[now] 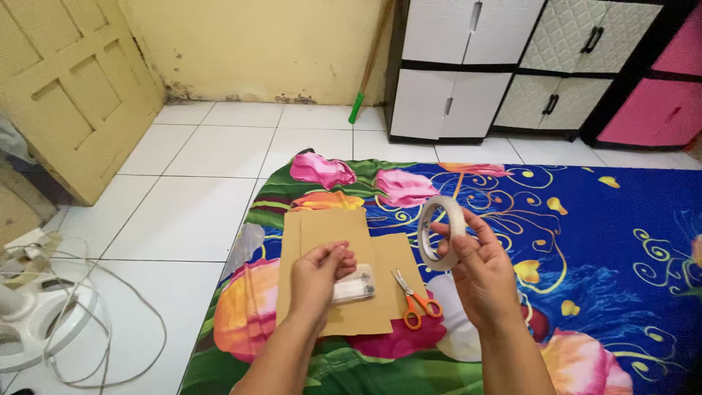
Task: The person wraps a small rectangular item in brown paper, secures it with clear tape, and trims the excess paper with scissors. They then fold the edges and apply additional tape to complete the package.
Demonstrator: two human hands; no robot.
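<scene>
**Tape roll up, packet pinned down**

Head view: the right hand (pixel 479 274) held the tape roll (pixel 441 232) upright above the mattress (pixel 614 241), fingers clamped through its hole and around its rim. The left hand (pixel 316 281), fingers pinched together, pressed on a small clear packet (pixel 356 287) lying on the cardboard (pixel 333 256). The roll sat right of and above the packet, nearest the right hand. Orange scissors (pixel 413 301) lay between the hands.

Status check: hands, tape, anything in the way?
Right hand grips tape roll, raised. Left hand pinches over small clear packet on cardboard. Scissors lie between hands.
</scene>
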